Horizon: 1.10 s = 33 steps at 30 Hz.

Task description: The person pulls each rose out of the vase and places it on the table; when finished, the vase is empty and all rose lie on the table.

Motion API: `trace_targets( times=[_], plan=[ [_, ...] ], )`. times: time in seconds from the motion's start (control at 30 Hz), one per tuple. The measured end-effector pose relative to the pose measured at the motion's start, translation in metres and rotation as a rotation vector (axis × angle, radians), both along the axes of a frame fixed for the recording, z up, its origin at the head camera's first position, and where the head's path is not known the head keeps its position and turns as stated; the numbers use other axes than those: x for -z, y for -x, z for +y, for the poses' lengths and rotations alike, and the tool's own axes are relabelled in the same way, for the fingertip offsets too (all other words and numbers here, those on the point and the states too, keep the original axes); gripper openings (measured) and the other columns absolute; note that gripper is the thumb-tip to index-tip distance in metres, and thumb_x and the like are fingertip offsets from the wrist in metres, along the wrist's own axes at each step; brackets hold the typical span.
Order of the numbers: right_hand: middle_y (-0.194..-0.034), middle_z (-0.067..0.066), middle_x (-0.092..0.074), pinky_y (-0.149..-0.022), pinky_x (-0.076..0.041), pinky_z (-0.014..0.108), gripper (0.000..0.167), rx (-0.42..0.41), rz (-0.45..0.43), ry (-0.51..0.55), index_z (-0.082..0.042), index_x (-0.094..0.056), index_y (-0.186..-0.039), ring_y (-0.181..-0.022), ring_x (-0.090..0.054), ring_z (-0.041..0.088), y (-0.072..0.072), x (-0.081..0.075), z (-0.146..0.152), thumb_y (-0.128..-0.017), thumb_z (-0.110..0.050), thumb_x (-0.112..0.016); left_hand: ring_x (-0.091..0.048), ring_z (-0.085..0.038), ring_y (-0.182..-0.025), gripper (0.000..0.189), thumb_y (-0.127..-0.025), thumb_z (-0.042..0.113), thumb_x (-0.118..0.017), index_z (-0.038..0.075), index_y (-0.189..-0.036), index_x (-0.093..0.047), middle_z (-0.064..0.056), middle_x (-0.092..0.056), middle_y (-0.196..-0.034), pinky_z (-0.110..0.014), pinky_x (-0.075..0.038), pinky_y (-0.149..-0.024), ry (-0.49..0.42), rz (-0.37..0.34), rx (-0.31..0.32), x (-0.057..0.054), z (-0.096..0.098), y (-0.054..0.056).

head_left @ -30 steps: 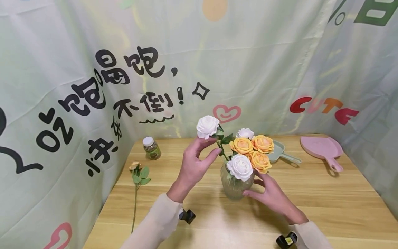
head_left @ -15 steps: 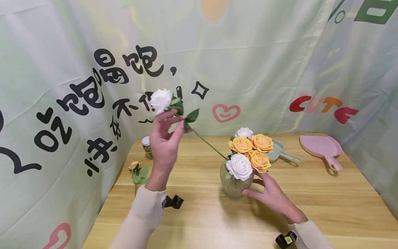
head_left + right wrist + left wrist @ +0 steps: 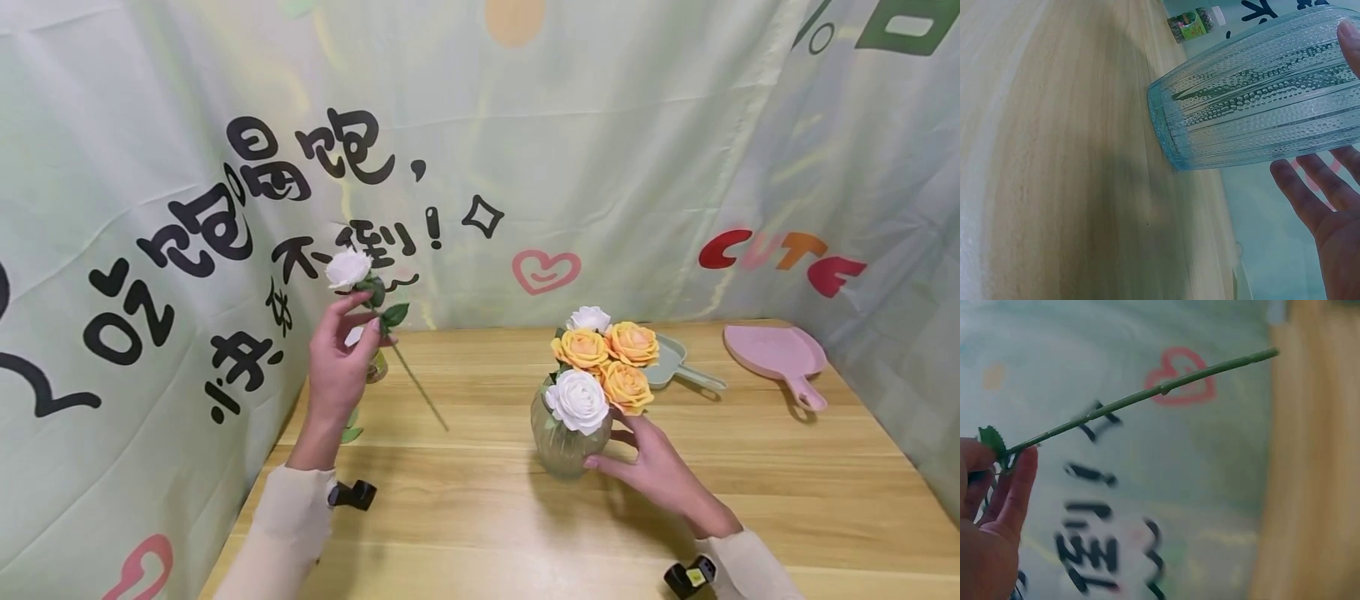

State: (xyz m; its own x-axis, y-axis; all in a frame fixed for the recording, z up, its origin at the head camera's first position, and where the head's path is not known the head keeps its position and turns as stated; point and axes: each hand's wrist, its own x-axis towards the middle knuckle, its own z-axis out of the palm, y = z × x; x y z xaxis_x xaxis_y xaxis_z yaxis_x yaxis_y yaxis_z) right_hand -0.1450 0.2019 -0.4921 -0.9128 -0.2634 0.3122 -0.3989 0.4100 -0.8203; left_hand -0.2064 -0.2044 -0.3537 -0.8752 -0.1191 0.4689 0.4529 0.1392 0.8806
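My left hand (image 3: pixel 337 367) pinches a white artificial rose (image 3: pixel 348 268) just below its bloom, up over the table's left side. In the left wrist view its bare green stem (image 3: pixel 1166 387) sticks out past the fingertips, the lower end free. To the right stands a ribbed clear glass vase (image 3: pixel 566 450) holding several orange roses (image 3: pixel 628 387) and two white roses (image 3: pixel 577 402). My right hand (image 3: pixel 656 467) holds the vase from its right side, thumb in front and fingers round the back. The right wrist view shows the vase's textured wall (image 3: pixel 1260 100) between thumb and fingers.
A small white-capped jar (image 3: pixel 377 367) is partly hidden behind my left hand. Leaves (image 3: pixel 351 433) of another rose on the table show beside my left wrist. At the back right lie a grey-green pan (image 3: pixel 667 362) and a pink pan (image 3: pixel 776 358). A printed cloth (image 3: pixel 637 167) hangs behind.
My left hand has drawn the white rose up out of the vase, then carried it left and slightly down. The right hand has stayed at the vase.
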Motion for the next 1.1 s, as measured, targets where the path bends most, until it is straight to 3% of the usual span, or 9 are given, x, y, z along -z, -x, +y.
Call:
trace_targets(
  times=[0.1,0.2,0.37,0.67,0.9,1.1],
  plan=[
    [-0.160,0.027,-0.051,-0.105,-0.064,0.036,0.102,-0.003,0.002,0.000,0.001,-0.035,-0.167,-0.137,-0.058,0.047,0.000,0.000,0.000,-0.085,-0.013,-0.094,-0.078,-0.013,-0.088,0.039,-0.108,-0.001,-0.061,0.005,-0.147,-0.061,-0.021,-0.065,-0.133,-0.028,-0.070,-0.076,0.091,-0.130,-0.009,0.021,-0.021,-0.001],
    [-0.161,0.027,-0.051,-0.105,-0.064,0.036,0.101,-0.005,0.002,-0.002,0.001,-0.035,-0.167,-0.137,-0.058,0.046,0.000,0.001,0.000,-0.086,-0.013,-0.094,-0.075,-0.013,-0.095,0.035,-0.109,0.004,-0.063,0.006,-0.145,-0.063,-0.024,-0.065,-0.135,-0.026,-0.069,-0.082,0.181,-0.216,-0.006,0.045,-0.039,-0.002],
    [-0.162,0.026,-0.050,-0.105,-0.063,0.035,0.103,0.006,0.002,-0.011,-0.001,-0.035,-0.167,-0.140,-0.055,0.044,0.001,0.001,0.000,-0.085,-0.015,-0.095,-0.075,-0.016,-0.100,0.034,-0.110,0.010,-0.066,0.009,-0.143,-0.067,-0.024,-0.069,-0.139,-0.026,-0.067,-0.078,0.317,-0.320,-0.007,0.085,-0.060,-0.006],
    [-0.158,0.030,-0.053,-0.105,-0.064,0.037,0.092,0.009,-0.016,-0.014,0.006,-0.044,-0.160,-0.138,-0.056,0.049,0.001,0.001,0.000,-0.085,-0.013,-0.094,-0.075,-0.032,-0.110,0.034,-0.109,0.009,-0.065,0.007,-0.143,-0.067,-0.023,-0.067,-0.143,-0.023,-0.065,-0.077,0.382,-0.501,-0.018,0.143,-0.075,-0.010],
    [-0.160,0.030,-0.051,-0.106,-0.063,0.036,0.094,0.005,-0.026,-0.015,0.006,-0.042,-0.161,-0.140,-0.055,0.050,0.001,0.001,0.001,-0.086,-0.013,-0.094,-0.074,-0.028,-0.108,0.033,-0.110,0.005,-0.062,0.005,-0.142,-0.068,-0.026,-0.066,-0.141,-0.025,-0.065,-0.074,0.394,-0.592,-0.038,0.170,-0.078,-0.011],
    [-0.159,0.033,-0.050,-0.106,-0.063,0.035,0.093,0.002,-0.041,-0.021,0.008,-0.041,-0.161,-0.139,-0.057,0.052,0.001,0.001,0.002,-0.087,-0.013,-0.093,-0.072,-0.030,-0.113,0.032,-0.108,0.014,-0.067,0.009,-0.140,-0.070,-0.022,-0.070,-0.140,-0.023,-0.057,-0.073,0.507,-0.585,-0.121,0.175,-0.079,-0.010]
  ],
)
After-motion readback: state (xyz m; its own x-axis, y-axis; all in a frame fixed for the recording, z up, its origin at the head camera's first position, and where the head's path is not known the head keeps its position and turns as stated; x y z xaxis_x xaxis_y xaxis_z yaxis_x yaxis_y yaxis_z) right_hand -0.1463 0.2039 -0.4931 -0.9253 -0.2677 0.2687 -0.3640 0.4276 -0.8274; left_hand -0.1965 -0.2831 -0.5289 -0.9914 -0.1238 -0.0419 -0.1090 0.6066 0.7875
